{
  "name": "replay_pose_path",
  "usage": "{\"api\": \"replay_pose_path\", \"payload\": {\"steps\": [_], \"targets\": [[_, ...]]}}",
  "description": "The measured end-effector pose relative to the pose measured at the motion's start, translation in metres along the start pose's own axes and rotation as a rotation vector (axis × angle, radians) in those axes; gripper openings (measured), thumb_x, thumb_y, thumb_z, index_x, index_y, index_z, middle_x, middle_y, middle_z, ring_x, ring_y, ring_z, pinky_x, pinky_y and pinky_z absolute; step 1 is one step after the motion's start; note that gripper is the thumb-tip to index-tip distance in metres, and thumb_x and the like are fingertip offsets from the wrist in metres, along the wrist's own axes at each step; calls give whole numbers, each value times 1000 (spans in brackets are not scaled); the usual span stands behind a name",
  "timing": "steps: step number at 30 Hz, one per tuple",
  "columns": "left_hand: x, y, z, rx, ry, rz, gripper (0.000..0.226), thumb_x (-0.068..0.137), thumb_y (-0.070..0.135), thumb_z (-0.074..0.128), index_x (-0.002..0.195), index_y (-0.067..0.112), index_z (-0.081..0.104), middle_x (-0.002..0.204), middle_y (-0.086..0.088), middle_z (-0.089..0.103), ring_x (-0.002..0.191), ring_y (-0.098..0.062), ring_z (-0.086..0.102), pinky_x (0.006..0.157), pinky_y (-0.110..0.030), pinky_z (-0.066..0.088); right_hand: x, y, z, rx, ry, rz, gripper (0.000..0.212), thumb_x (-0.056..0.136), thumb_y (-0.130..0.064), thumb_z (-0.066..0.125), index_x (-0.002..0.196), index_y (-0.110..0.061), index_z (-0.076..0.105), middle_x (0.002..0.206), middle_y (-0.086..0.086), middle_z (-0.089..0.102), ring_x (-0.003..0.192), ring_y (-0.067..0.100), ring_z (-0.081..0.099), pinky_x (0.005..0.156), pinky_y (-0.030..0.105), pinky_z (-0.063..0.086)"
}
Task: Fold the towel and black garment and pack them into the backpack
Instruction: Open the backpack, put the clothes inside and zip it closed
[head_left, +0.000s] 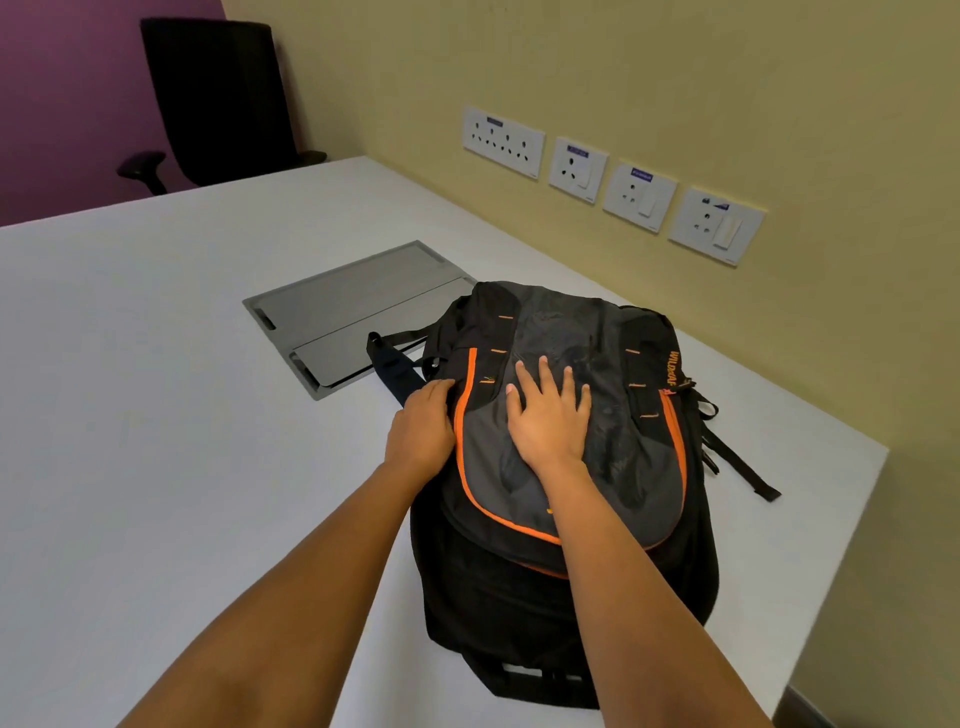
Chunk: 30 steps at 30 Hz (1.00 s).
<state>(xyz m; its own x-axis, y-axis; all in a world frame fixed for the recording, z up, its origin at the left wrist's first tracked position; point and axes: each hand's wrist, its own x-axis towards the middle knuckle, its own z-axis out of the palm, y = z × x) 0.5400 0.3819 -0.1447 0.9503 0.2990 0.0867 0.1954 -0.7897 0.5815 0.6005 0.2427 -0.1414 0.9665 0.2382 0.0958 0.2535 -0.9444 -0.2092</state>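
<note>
A black and grey backpack (613, 457) with orange zip trim lies flat on the white table (156, 415), front panel up and bulging. My right hand (548, 410) rests flat on the grey front panel, fingers spread. My left hand (423, 428) is at the backpack's left side, its fingers curled at the edge by the orange zip; what they pinch is hidden. No towel or black garment shows in view.
A grey cable hatch (343, 306) is set into the table behind the backpack. Loose straps (737, 462) trail off the backpack's right side near the table's right edge. Wall sockets (613, 182) line the yellow wall. A black office chair (218, 98) stands at the far left.
</note>
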Motion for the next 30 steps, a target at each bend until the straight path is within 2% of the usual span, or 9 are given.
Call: {"api": "replay_pose_path", "payload": {"steps": [3, 6, 8, 12, 16, 19, 22, 26, 30], "targets": [[7, -9, 7, 20, -10, -1, 41, 101, 17, 34, 141, 12, 40, 144, -8, 44, 130, -25, 43, 109, -38, 35, -3, 0, 12, -26, 68, -19, 61, 92, -49, 8, 145, -33, 32, 156, 1, 25, 145, 33, 15, 115, 52, 8], [10, -13, 11, 58, 43, 13, 38, 99, 13, 39, 137, 10, 47, 136, -10, 49, 124, -25, 46, 104, -34, 38, -5, -1, 19, -25, 145, -7, 58, 90, -47, 19, 135, -30, 50, 146, 5, 43, 137, 37, 34, 110, 56, 23], [13, -13, 12, 89, 98, 18, 35, 98, 12, 43, 132, 8, 52, 129, -12, 53, 119, -26, 49, 102, -33, 40, -4, 0, 20, -25, 148, 1, 56, 90, -47, 21, 134, -30, 52, 145, 5, 45, 136, 37, 36, 109, 56, 25], [15, -11, 15, 45, 167, -40, 28, 97, 12, 47, 120, 4, 60, 119, -14, 59, 107, -27, 57, 95, -30, 44, -4, 0, 20, -36, 125, -3, 59, 89, -48, 18, 137, -32, 47, 149, 4, 40, 138, 37, 31, 110, 56, 21], [12, -12, 19, 15, 147, -153, 23, 98, 10, 44, 111, 1, 60, 112, -16, 58, 97, -26, 59, 79, -23, 40, -5, 3, 20, -56, 67, -37, 61, 91, -51, 11, 146, -34, 29, 157, 2, 21, 144, 35, 13, 114, 55, 7], [10, -9, 21, 45, 119, -177, 22, 97, 8, 45, 112, 2, 60, 110, -17, 58, 94, -26, 59, 81, -26, 44, -4, 7, 19, -79, 12, -57, 54, 98, -49, 22, 149, -36, 14, 160, 1, 6, 146, 33, 1, 115, 53, 0], [7, -9, 19, 80, 124, -173, 21, 97, 7, 45, 108, 1, 62, 107, -17, 59, 90, -26, 59, 81, -29, 47, -4, 6, 16, -77, -17, -65, 55, 98, -49, 23, 150, -36, 9, 160, 1, 1, 146, 33, -3, 115, 53, -2], [2, -15, 13, 86, 122, -163, 24, 98, 10, 42, 102, 1, 64, 102, -14, 59, 78, -19, 52, 72, -22, 39, -4, 5, 15, -93, -43, -73, 56, 98, -49, 22, 150, -36, 6, 160, 1, -1, 145, 33, -5, 115, 54, -3], [-4, -13, 9, 60, 161, -152, 23, 97, 9, 44, 106, 0, 64, 106, -16, 60, 88, -25, 58, 79, -27, 46, -4, 4, 14, -103, -67, -68, 56, 99, -49, 21, 150, -36, 3, 160, 0, -4, 145, 33, -7, 115, 53, -4]]}}
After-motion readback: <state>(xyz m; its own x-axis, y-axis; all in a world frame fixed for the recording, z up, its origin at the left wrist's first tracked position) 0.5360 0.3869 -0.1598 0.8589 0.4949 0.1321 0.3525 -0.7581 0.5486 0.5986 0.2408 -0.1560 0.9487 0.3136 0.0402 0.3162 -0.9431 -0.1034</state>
